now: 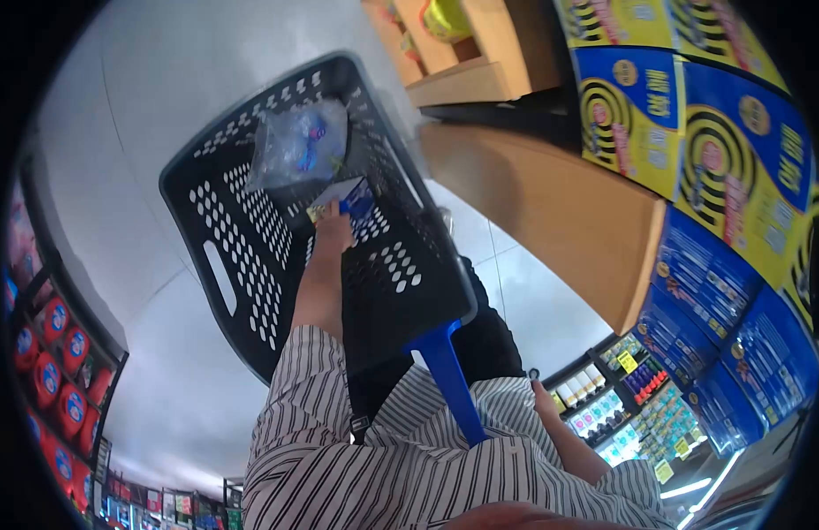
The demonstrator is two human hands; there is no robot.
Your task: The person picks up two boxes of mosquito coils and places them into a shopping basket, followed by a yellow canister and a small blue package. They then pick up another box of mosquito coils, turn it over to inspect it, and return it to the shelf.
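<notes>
My left hand (333, 228) reaches down into a black shopping basket (242, 305). Its fingers are closed on a small blue-and-yellow box (361, 201) at the basket's bottom. Just beyond the box lies a clear plastic bag (295, 146) with a small blue and purple item in it. The blue handle (462, 384) of the basket points back toward my striped shirt. My right arm is bent at my side, and the right hand (542, 399) shows only in part by my hip, its fingers hidden.
Stacked blue-and-yellow boxes (714, 168) with black spirals stand on a wooden display (551, 212) close on the right. Red packages (60, 380) fill a shelf on the left. Shelves of small goods (639, 397) are at the lower right. Pale floor tiles (153, 353) surround the basket.
</notes>
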